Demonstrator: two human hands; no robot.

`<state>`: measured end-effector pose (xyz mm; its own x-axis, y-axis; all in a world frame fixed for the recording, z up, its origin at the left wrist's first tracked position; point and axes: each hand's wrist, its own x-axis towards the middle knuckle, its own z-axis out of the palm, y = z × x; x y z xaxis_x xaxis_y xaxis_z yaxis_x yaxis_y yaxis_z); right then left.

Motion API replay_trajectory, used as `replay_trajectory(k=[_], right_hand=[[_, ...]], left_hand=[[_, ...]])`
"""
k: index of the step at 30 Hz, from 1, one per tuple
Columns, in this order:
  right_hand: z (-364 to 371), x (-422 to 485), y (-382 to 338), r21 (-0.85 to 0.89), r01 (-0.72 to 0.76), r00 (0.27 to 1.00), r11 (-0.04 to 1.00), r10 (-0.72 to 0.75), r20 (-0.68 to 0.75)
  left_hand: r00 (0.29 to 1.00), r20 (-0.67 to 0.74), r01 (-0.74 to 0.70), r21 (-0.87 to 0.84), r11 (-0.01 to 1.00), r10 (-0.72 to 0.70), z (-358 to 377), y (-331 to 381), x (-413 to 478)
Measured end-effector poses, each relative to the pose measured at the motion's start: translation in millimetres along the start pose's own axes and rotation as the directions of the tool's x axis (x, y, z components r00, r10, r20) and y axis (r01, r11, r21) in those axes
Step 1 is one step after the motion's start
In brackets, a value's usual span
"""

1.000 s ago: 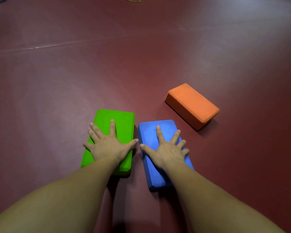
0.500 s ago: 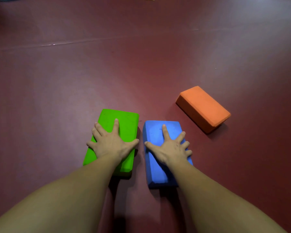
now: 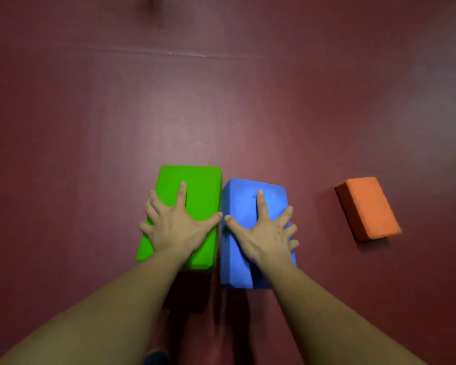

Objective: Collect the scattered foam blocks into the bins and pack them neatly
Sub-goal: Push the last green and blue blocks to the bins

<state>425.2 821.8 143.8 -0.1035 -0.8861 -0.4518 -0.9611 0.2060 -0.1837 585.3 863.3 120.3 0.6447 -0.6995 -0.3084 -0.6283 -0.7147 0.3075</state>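
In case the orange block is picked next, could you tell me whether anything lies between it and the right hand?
Nothing visible does: only bare floor separates the right hand, spread flat on the blue block, from the orange block.

Left hand [image 3: 178, 227] lies spread across the green block [image 3: 195, 185], masking its middle, and the forearm covers part of its near edge. Right hand [image 3: 263, 233] hides the blue block [image 3: 244, 198] the same way, near right corner gone. Both forearms run off the bottom edge. A dark shape [image 3: 156, 356] there is cut off and unreadable.
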Motion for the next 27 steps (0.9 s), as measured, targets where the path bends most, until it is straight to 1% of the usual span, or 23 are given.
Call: replay_trajectory(k=[5,10,13,16,21,25,27], right_hand=[[-63,-57,-112,0.039,0.102,0.995,0.994,-0.102,0.006],[-80,-114,-234,0.018,0.262,0.964,0.965,-0.262,0.051],[-70,-140,-311,0.017,0.349,0.935,0.937,-0.349,0.063],[-50,-162,-381,0.011,0.400,0.913,0.916,-0.400,0.078],[-13,-208,-487,0.034,0.470,0.874,0.882,-0.470,0.124],[15,-245,-564,0.046,0.540,0.824,0.840,-0.539,0.174],[31,-263,-606,0.034,0.592,0.786,0.805,-0.586,0.196]], left_hand=[[0.990,-0.091,0.100,-0.067,0.993,-0.106,-139,-30,10],[0.953,-0.149,0.244,-0.131,0.961,-0.262,-247,-108,35],[0.914,-0.162,0.333,-0.228,0.915,-0.373,-293,-169,64],[0.884,-0.146,0.380,-0.329,0.864,-0.444,-328,-237,90],[0.835,-0.153,0.443,-0.384,0.810,-0.529,-380,-353,113],[0.767,-0.159,0.515,-0.427,0.744,-0.622,-421,-430,126],[0.728,-0.171,0.543,-0.448,0.710,-0.664,-444,-468,136]])
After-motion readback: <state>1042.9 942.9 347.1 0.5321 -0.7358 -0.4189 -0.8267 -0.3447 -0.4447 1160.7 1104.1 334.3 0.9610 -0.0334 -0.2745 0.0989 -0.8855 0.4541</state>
